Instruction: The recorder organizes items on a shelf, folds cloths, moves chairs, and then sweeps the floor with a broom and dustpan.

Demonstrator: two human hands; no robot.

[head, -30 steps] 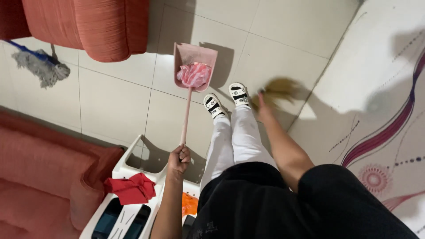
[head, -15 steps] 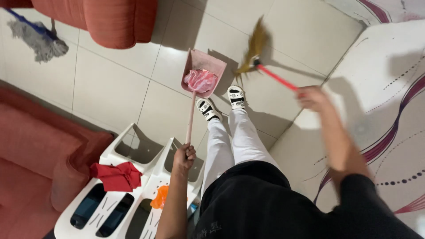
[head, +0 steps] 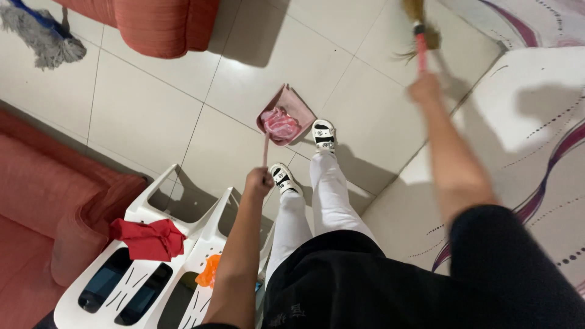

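Observation:
My left hand [head: 258, 180] grips the top of a pink dustpan's long handle. The dustpan [head: 294, 105] hangs tilted just above the tiled floor, with a crumpled pink and white plastic bag [head: 280, 123] in its scoop, beside my white sandals [head: 323, 135]. My right hand [head: 424, 89] is stretched forward and closed on the red handle of a straw broom [head: 418, 25], whose bristles reach the frame's top edge. The right hand and the broom are blurred by motion.
Two white plastic chairs [head: 159, 244] stand at lower left, with a red cloth [head: 148, 238] and an orange item [head: 209, 272] on them. Red sofas [head: 159, 23] sit at top left and along the left edge. A grey mop [head: 38, 34] lies top left; a patterned rug [head: 536, 134] covers the right.
My right hand has swung the broom from beside my feet up and forward to the top of the view. My left hand has lifted and tilted the dustpan, and the view has shifted.

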